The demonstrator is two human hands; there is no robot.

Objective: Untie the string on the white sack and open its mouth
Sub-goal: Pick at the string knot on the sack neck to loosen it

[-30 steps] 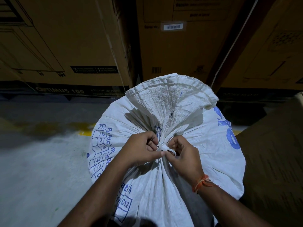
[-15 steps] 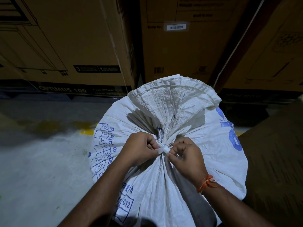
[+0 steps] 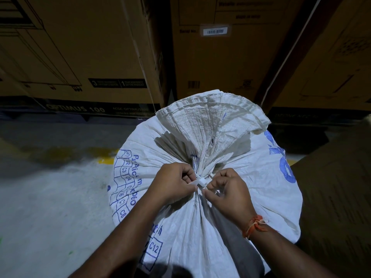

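Note:
A full white woven sack (image 3: 251, 183) with blue print stands upright in front of me. Its neck is bunched together and its mouth (image 3: 208, 117) fans out above the tie, still gathered. A flat white string (image 3: 201, 181) is knotted around the neck. My left hand (image 3: 172, 183) pinches the string's end on the left of the knot. My right hand (image 3: 228, 192) pinches the string on the right of the knot, fingers curled. An orange thread band sits on my right wrist.
Large brown cardboard cartons (image 3: 90, 57) stand stacked just behind the sack. Another carton (image 3: 337, 197) stands close on the right. The grey concrete floor (image 3: 50, 197) with a yellow line (image 3: 106, 160) lies to the left.
Both hands stayed at the knot. The loop of string seen near my right hand a second ago is now pulled in tight between the fingers.

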